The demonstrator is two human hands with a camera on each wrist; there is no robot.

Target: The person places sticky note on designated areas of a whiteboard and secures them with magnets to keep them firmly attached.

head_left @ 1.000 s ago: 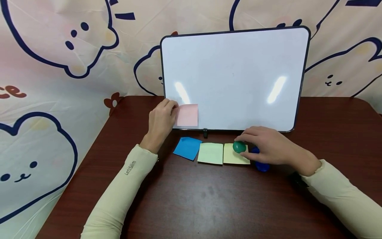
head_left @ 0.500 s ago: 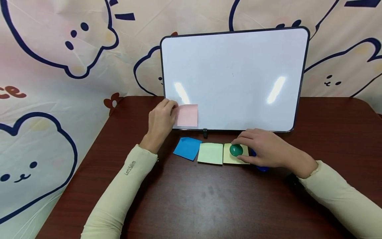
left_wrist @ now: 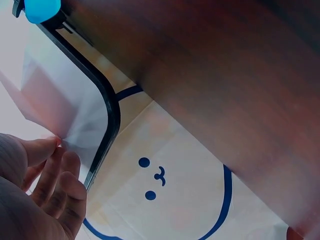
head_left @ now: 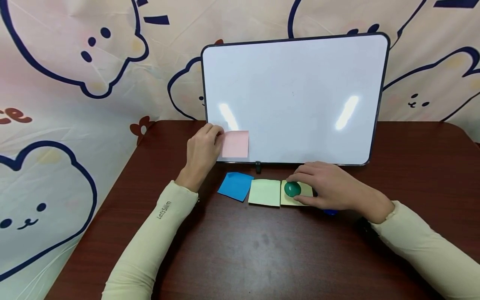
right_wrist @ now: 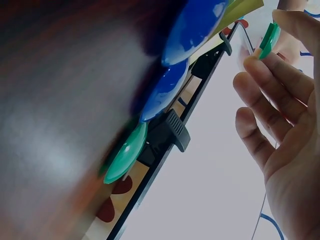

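My left hand (head_left: 204,146) pinches the left edge of a pink sticky note (head_left: 238,144) at the lower left corner of the whiteboard (head_left: 292,96). Between thumb and index finger, my right hand (head_left: 333,185) holds a green round magnet (head_left: 292,189), with the other fingers loosely bent in the right wrist view. From the head, the magnet appears over a yellow sticky note (head_left: 305,191). Beside that lie a pale green sticky note (head_left: 264,192) and a blue sticky note (head_left: 236,186) on the table.
Two blue round magnets (right_wrist: 192,32) and another green magnet (right_wrist: 127,152) lie on the dark wood table (head_left: 255,258). The right hand mostly hides them from the head. Black clips (right_wrist: 177,131) grip the board's lower edge. A printed cloth (head_left: 48,175) hangs behind.
My right hand has shifted left with the green magnet and covers more of the blue magnets in the head view. My left hand and the pink sticky note have hardly moved.
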